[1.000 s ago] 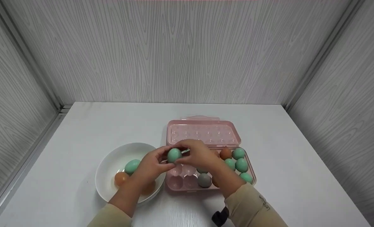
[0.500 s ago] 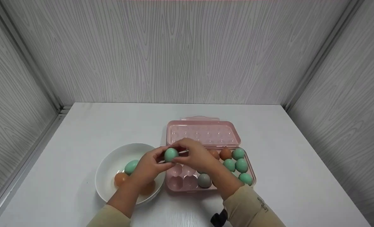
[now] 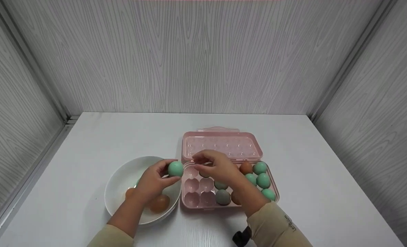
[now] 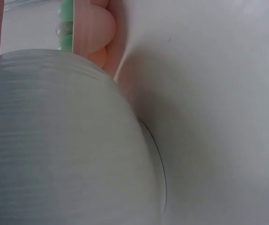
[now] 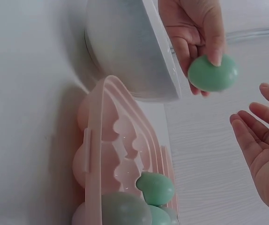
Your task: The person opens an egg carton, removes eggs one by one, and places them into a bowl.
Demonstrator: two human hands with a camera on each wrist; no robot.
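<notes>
My left hand [image 3: 152, 181] pinches a pale green egg [image 3: 175, 168] between thumb and fingers, above the right rim of a white bowl [image 3: 116, 181]. In the right wrist view, the thumb presses on the side of that egg. My right hand [image 3: 221, 168] hovers over the left part of a pink egg carton [image 3: 189, 151], its fingers apart from the egg and holding nothing. Inside the bowl lie orange-brown eggs [image 3: 159, 203]; a green one there is mostly hidden behind my left hand.
The carton's lid lies open toward the back. Green eggs [image 3: 263, 180], brown ones [image 3: 246, 167] and a grey egg [image 3: 223, 197] fill its right side, with several bare cups [image 3: 191, 185] at left. A dark object [image 3: 239, 237] shows beneath the right sleeve.
Both hands were on the green egg earlier. The right hand has let go, and the left hand has moved left with the egg, toward the bowl.
</notes>
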